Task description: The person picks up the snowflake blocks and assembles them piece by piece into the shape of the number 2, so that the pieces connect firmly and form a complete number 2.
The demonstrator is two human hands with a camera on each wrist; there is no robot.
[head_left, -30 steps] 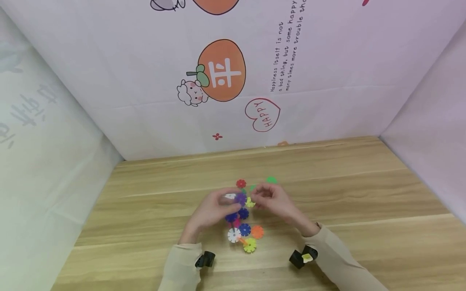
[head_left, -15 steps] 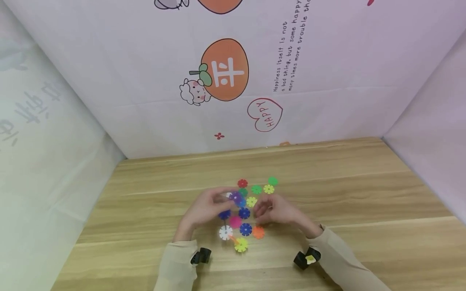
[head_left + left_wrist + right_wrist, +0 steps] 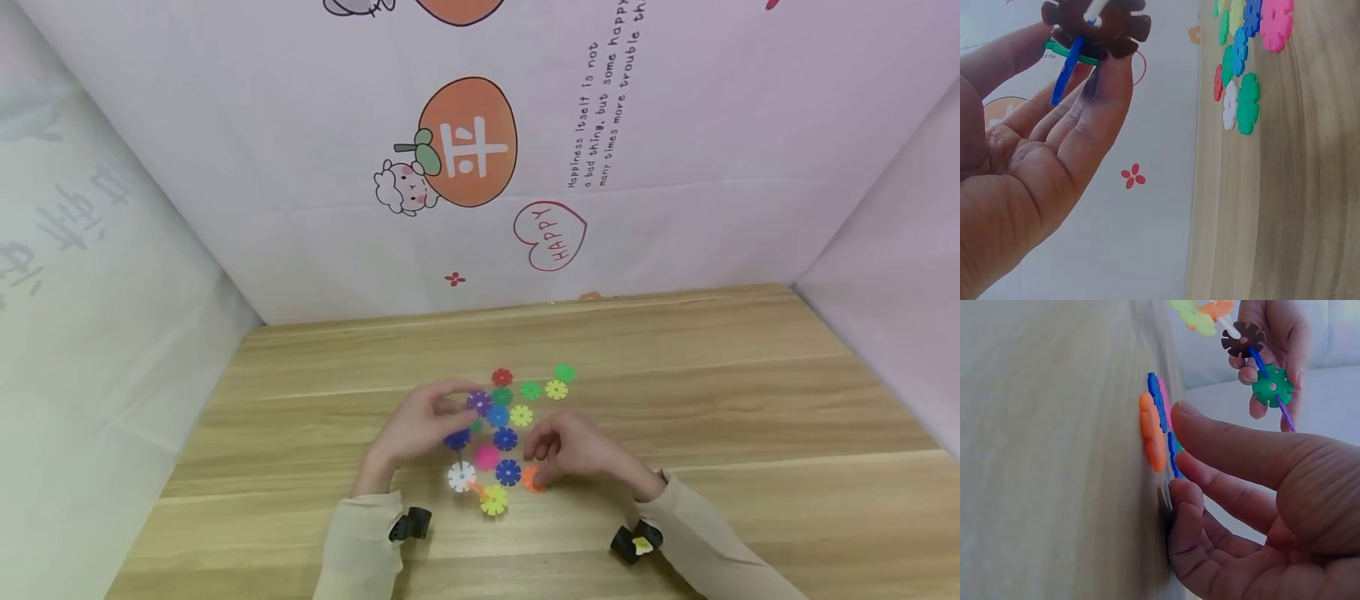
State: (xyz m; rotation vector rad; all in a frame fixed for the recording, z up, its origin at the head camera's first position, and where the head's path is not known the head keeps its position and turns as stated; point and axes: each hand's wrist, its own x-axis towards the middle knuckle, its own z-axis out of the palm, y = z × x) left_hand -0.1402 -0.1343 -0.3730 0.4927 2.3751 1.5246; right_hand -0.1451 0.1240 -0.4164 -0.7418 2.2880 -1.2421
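The left hand (image 3: 420, 429) pinches a string of joined flower discs (image 3: 474, 450) and holds it up off the tabletop (image 3: 750, 400); the string runs long from far to near. The right hand (image 3: 573, 450) is open with loose fingers, and its tips come down by one orange disc (image 3: 532, 478) lying flat, so this hand is nearer to it. About nine loose discs (image 3: 528, 390) lie flat between and beyond the two hands.

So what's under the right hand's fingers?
Under the right hand, an orange disc lies flat on the table, partly showing; the fingers cover the rest, so contact is unclear.
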